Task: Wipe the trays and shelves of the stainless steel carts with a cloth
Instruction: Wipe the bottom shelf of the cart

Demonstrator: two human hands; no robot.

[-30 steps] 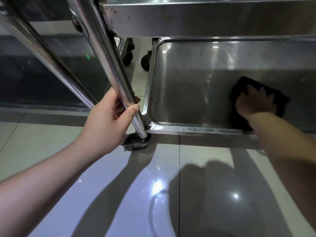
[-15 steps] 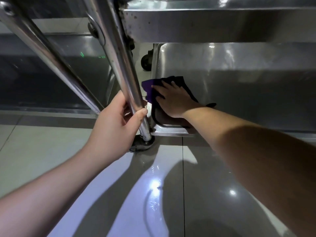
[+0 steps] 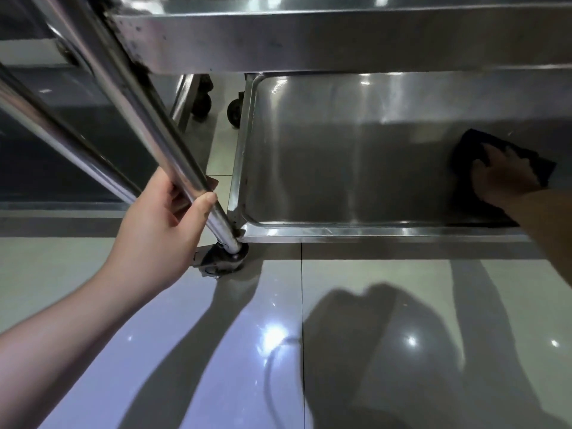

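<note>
The stainless steel cart's bottom tray (image 3: pixel 340 168) lies low over the floor, under a higher shelf (image 3: pixel 340 38). A dark cloth (image 3: pixel 470 147) lies flat on the tray's right part. My right hand (image 3: pixel 501 178) presses on it with spread, straight fingers. My left hand (image 3: pixel 161 230) grips the cart's near-left upright tube (image 3: pixel 145 119) just above its caster, thumb and fingers curled round it.
A caster (image 3: pixel 221 260) sits under the gripped tube. A second slanted steel tube (image 3: pixel 62 134) runs at the left. Black wheels (image 3: pixel 233 114) of the cart's far side and a neighbouring cart show behind the tray. Glossy floor tiles (image 3: pixel 278 351) fill the foreground.
My right hand slid the cloth from the tray's near-left corner across to its right part. My left hand stayed on the tube.
</note>
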